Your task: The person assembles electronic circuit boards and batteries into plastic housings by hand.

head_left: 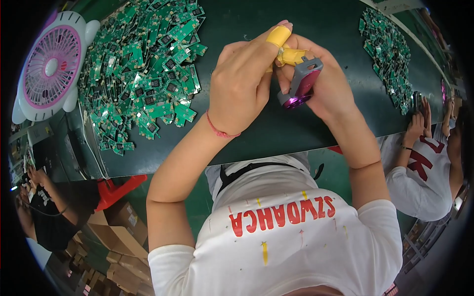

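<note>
Both of my hands are raised close together over the dark green table (276,138). My right hand (332,81) is closed around a small grey and magenta handheld device (306,81) with a glowing purple light at its lower end. My left hand (239,81) is pinched closed, its fingertips meeting those of the right. Between them a small bit shows, too small to name. Yellow tape (279,36) wraps a left finger, and more yellow tape (295,56) covers a right fingertip. A pink cord circles my left wrist.
A large pile of small green circuit boards (143,74) covers the table's left side, beside a white and pink fan (52,66). Another board pile (387,56) lies at the far right. Co-workers sit on both sides; cardboard boxes (121,224) stand on the floor at left.
</note>
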A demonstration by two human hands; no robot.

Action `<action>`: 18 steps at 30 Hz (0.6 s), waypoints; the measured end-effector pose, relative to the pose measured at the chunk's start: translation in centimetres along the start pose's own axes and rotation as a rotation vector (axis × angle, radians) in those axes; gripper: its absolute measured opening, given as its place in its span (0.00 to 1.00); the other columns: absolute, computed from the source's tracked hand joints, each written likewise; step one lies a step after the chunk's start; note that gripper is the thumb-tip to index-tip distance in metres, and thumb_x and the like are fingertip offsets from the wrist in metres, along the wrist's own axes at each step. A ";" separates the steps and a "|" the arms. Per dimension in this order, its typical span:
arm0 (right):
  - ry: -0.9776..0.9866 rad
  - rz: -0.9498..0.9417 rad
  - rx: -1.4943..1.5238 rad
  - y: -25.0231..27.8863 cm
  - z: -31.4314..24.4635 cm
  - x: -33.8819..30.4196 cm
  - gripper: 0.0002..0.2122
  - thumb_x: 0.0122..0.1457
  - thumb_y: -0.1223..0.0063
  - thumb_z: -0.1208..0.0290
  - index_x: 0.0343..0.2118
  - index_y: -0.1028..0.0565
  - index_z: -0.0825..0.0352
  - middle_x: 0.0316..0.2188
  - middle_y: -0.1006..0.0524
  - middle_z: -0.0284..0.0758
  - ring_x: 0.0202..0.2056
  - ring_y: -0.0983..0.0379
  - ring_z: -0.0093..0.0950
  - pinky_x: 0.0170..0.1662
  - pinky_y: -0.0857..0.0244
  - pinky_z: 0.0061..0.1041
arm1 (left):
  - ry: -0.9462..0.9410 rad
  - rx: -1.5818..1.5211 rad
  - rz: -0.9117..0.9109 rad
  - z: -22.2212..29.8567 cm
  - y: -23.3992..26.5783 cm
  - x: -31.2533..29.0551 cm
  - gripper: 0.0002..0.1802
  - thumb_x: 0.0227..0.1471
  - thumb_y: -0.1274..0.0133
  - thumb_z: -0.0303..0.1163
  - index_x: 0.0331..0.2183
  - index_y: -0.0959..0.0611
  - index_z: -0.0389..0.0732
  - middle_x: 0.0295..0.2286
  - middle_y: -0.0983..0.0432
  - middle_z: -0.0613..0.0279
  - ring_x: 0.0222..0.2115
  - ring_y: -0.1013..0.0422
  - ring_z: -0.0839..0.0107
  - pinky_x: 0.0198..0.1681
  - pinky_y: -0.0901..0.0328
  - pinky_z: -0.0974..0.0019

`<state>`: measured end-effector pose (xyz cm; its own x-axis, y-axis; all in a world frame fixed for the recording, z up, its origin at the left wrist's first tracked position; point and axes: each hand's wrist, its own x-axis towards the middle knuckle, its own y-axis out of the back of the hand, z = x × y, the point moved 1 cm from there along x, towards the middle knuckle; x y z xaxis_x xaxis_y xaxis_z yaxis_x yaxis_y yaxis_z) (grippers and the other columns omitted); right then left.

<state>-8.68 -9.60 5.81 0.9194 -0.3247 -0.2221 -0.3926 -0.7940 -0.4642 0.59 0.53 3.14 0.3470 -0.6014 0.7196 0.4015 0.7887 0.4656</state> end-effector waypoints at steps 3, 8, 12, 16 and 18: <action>0.125 -0.020 -0.140 0.3 0.0 0.5 0.06 0.55 0.60 0.74 0.31 0.30 0.68 0.22 0.30 0.26 0.22 0.36 0.13 0.27 0.40 0.12 | 0.010 -0.008 -0.036 -0.1 0.2 -0.2 0.23 0.35 0.55 0.14 0.40 0.27 0.35 0.44 0.29 0.59 0.34 0.28 0.65 0.39 0.38 0.65; 0.438 0.047 -0.460 0.6 -0.4 1.1 0.03 0.50 0.56 0.79 0.29 0.31 0.69 0.28 0.30 0.29 0.27 0.35 0.16 0.31 0.40 0.15 | 0.362 -0.220 -0.008 -0.8 -0.7 -0.3 0.33 0.44 0.56 0.19 0.54 0.43 0.38 0.43 0.33 0.47 0.39 0.30 0.58 0.40 0.36 0.66; 0.973 0.151 -0.908 0.5 -0.5 1.2 0.05 0.41 0.49 0.80 0.24 0.31 0.69 0.41 0.31 0.38 0.38 0.32 0.30 0.37 0.36 0.22 | 1.168 -1.628 -0.540 -1.8 -0.5 -0.9 0.24 0.57 0.68 0.45 0.44 0.34 0.35 0.31 0.27 0.52 0.24 0.28 0.67 0.29 0.31 0.68; 1.010 -0.160 -1.061 -0.2 -0.9 0.8 0.05 0.43 0.49 0.83 0.22 0.32 0.69 0.40 0.27 0.40 0.45 0.31 0.35 0.47 0.39 0.31 | 1.234 -1.835 -0.445 -2.0 -0.6 -1.5 0.19 0.58 0.68 0.39 0.42 0.32 0.34 0.33 0.28 0.54 0.27 0.27 0.70 0.33 0.29 0.66; 0.997 -0.197 -1.109 -0.3 -0.9 0.8 0.05 0.43 0.47 0.83 0.23 0.31 0.69 0.35 0.25 0.38 0.42 0.28 0.36 0.48 0.39 0.34 | 1.263 -1.859 -0.309 -1.2 -0.3 -1.1 0.17 0.58 0.67 0.35 0.44 0.33 0.34 0.35 0.29 0.55 0.28 0.27 0.70 0.35 0.30 0.66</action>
<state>-7.85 -10.10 6.52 0.7723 -0.0141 0.6351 -0.4657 -0.6926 0.5509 1.14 0.77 1.59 0.0230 -0.9812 -0.1916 0.3600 0.1869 -0.9140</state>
